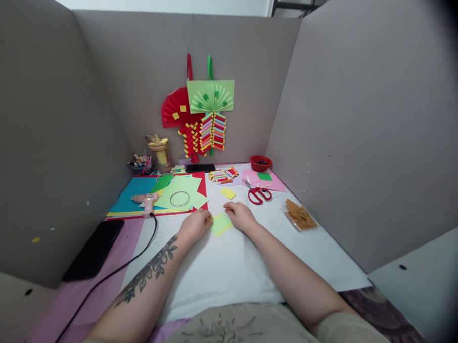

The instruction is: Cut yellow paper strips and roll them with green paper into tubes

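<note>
A small light green piece of paper with yellow strips along its edges (221, 226) lies on the white table cover between my hands. My left hand (196, 225) is closed, its fingertips at the left edge of that paper. Just beyond the paper's upper right corner, my right hand (241, 216) has thumb and fingers pressed together; whatever is in them is too small to make out. A loose yellow paper piece (228, 193) lies a little past the right fingertips. Red-handled scissors (259, 194) rest to the right of it.
At left are a pink glue gun (147, 201) with a black cord, coloured paper sheets (187, 186), a wire ring (180, 205) and a black tablet-like slab (94, 249). To the right sit a clear tray (300, 215) of brown pieces and a red bowl (260, 163). Grey panels enclose three sides.
</note>
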`<state>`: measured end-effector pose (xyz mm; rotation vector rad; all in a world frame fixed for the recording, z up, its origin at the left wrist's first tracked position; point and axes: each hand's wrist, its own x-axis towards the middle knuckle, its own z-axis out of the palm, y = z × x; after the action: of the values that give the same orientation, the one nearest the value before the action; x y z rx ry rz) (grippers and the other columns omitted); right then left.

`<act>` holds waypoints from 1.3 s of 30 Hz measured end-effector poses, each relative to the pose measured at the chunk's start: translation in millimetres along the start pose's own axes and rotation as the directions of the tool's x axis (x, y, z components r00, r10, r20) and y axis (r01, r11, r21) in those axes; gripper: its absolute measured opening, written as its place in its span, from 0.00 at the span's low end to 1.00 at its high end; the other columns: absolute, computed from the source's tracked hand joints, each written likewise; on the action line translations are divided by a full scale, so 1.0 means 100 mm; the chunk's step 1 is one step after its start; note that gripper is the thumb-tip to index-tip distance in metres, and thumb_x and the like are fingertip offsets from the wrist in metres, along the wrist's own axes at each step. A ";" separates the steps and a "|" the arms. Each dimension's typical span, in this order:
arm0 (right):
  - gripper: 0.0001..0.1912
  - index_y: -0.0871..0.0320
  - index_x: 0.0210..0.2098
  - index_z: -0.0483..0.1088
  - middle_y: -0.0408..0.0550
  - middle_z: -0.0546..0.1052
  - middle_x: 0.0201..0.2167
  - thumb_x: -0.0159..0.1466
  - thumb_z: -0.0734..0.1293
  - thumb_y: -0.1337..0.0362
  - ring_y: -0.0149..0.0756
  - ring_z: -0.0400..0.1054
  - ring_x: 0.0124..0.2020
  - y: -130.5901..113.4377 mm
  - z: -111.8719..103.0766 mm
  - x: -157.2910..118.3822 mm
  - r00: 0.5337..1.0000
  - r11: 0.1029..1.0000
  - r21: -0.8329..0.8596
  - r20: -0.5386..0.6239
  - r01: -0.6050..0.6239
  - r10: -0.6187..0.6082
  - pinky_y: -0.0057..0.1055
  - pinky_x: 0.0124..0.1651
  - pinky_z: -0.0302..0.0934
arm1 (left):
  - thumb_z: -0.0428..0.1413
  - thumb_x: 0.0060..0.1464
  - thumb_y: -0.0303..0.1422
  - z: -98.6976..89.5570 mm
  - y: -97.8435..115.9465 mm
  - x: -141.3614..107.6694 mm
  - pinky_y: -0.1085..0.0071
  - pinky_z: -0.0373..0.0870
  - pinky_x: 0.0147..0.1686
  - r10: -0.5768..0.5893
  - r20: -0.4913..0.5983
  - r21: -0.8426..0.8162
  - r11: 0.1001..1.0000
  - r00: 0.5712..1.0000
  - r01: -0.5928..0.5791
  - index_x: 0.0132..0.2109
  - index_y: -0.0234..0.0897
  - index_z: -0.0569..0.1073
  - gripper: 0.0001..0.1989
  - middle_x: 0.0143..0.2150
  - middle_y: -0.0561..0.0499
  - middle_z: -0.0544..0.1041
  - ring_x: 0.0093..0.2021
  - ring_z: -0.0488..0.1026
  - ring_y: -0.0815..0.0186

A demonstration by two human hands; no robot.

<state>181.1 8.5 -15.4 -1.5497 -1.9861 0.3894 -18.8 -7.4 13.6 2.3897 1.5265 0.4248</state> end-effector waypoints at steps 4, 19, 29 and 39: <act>0.20 0.57 0.47 0.70 0.48 0.77 0.37 0.55 0.62 0.73 0.37 0.67 0.42 -0.05 0.04 -0.02 0.996 0.991 0.110 0.043 0.071 -0.076 0.31 0.46 0.60 | 0.53 0.49 0.32 0.02 -0.01 0.02 0.72 0.59 0.29 -0.041 -0.021 0.000 0.999 0.999 0.041 0.35 0.37 0.71 0.06 0.34 0.48 0.73 0.33 0.69 0.64; 0.08 0.60 0.32 0.71 0.47 0.75 0.30 0.57 0.61 0.66 0.36 0.67 0.32 -0.07 -0.02 0.03 0.947 0.887 0.459 -0.305 0.052 0.102 0.32 0.37 0.61 | 0.55 0.49 0.38 0.13 -0.03 0.11 0.76 0.63 0.25 -0.430 -0.062 -0.792 0.570 0.901 0.218 0.35 0.36 0.65 0.11 0.31 0.52 0.72 0.25 0.69 0.71; 0.13 0.55 0.36 0.73 0.47 0.76 0.36 0.59 0.60 0.75 0.39 0.62 0.44 -0.29 0.03 -0.07 0.886 0.892 0.124 -0.238 0.434 -0.398 0.38 0.50 0.58 | 0.58 0.49 0.34 0.10 0.10 0.04 0.69 0.71 0.39 -0.296 0.139 -0.986 0.044 0.945 0.159 0.57 0.41 0.63 0.28 0.45 0.47 0.73 0.39 0.74 0.68; 0.10 0.57 0.36 0.68 0.48 0.73 0.32 0.59 0.58 0.73 0.37 0.64 0.40 -0.32 0.03 -0.11 0.896 0.893 0.214 -0.300 0.396 -0.326 0.34 0.46 0.60 | 0.56 0.41 0.23 0.02 0.05 0.09 0.69 0.71 0.39 -0.412 0.072 -0.992 0.069 0.908 0.110 0.55 0.32 0.69 0.30 0.25 0.56 0.71 0.25 0.66 0.74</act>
<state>155.5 -10.4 -3.0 -0.9750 -1.8747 0.2735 -10.3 -1.9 14.8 0.9101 1.0378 1.2087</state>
